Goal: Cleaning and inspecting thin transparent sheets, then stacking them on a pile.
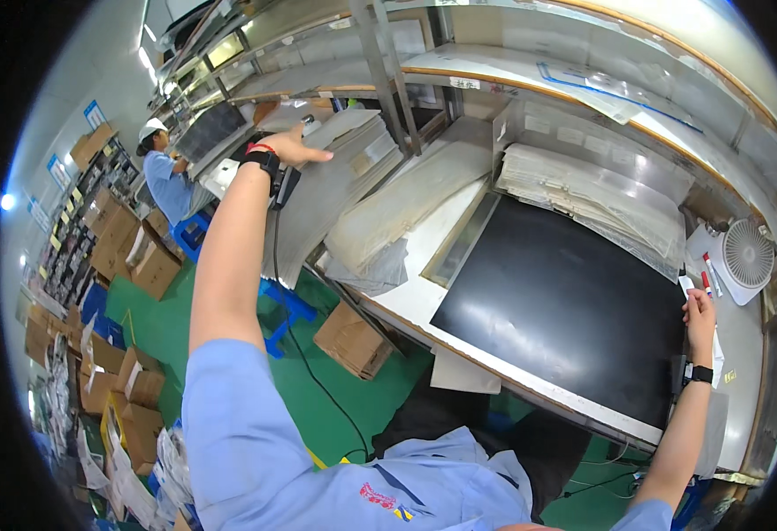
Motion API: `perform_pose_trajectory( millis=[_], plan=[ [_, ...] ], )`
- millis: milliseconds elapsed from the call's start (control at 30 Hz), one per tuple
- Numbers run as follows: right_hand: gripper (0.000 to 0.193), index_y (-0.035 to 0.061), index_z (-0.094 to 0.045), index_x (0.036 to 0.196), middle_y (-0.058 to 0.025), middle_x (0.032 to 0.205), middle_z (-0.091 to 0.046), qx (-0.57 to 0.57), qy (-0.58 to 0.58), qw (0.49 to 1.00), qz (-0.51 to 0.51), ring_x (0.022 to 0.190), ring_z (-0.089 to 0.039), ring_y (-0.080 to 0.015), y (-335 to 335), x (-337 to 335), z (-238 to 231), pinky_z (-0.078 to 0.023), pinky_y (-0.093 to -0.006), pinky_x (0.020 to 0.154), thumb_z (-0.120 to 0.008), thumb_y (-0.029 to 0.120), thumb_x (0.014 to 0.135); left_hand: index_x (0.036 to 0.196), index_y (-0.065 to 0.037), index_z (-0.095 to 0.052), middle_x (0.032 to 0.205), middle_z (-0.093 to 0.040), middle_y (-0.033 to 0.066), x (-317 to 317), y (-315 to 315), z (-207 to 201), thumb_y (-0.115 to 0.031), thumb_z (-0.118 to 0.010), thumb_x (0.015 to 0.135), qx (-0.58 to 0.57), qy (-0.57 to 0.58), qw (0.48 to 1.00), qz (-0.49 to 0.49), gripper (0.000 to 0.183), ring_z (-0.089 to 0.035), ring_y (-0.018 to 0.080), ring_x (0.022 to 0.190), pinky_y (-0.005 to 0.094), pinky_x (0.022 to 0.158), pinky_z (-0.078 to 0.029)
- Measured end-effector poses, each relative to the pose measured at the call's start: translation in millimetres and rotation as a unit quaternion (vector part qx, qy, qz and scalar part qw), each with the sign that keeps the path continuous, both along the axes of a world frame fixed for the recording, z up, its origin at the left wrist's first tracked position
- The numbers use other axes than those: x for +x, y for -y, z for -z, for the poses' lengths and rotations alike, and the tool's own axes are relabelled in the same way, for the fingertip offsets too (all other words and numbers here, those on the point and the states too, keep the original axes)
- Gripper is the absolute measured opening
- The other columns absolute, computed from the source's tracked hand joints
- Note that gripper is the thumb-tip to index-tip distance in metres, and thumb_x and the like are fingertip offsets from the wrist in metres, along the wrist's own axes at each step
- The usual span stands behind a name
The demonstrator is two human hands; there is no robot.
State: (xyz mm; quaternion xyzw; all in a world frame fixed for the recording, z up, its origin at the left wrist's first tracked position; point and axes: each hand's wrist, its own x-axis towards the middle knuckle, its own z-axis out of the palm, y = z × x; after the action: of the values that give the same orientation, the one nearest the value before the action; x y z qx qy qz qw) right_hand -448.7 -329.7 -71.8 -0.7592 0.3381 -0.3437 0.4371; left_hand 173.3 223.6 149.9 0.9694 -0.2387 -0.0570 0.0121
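My left hand [295, 146] reaches far out to the left over a stack of large grey sheets in clear wrap [335, 168]; its fingers are stretched flat on top of the stack, and a small pale object by the fingertips is too small to make out. A black strap sits on that wrist and a cable hangs down from it. My right hand [700, 317] rests at the right edge of a big black mat [565, 301] on the workbench, fingers curled at a white slip of paper [687, 285].
A stack of bagged sheets [592, 190] lies behind the mat and a small white fan [748, 255] stands at the right. Metal shelves run overhead. Cardboard boxes [353, 341] sit on the green floor. A person in a white cap [165, 173] works far left.
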Motion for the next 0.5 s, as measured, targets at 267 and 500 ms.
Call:
perform_pose_trajectory(
  millis=[267, 500],
  plan=[
    [0.016, 0.0052, -0.062, 0.106, 0.0033, 0.072, -0.053, -0.011, -0.025, 1.000, -0.005, 0.058, -0.045, -0.0040, 7, -4, 1, -0.036, -0.0195, 0.053, -0.052, 0.015, 0.099, 0.154, -0.004, -0.012, 0.148, -0.036, 0.0241, 28, -3, 10, -0.065, -0.075, 0.067, -0.105, -0.172, 0.977, -0.069, 0.123, -0.043, 0.0352, 0.131, 0.0474, 0.107, -0.032],
    [0.016, 0.0054, -0.062, 0.105, 0.0038, 0.072, -0.052, -0.011, -0.039, 0.999, -0.004, 0.059, -0.044, -0.0036, 2, -3, -1, -0.035, -0.0194, 0.054, -0.051, 0.016, 0.100, 0.153, -0.001, -0.010, 0.146, -0.039, 0.0265, 15, 16, -7, -0.060, -0.079, 0.064, -0.046, -0.155, 0.986, -0.049, 0.127, -0.046, 0.0333, 0.130, 0.0462, 0.109, -0.032]
  ],
)
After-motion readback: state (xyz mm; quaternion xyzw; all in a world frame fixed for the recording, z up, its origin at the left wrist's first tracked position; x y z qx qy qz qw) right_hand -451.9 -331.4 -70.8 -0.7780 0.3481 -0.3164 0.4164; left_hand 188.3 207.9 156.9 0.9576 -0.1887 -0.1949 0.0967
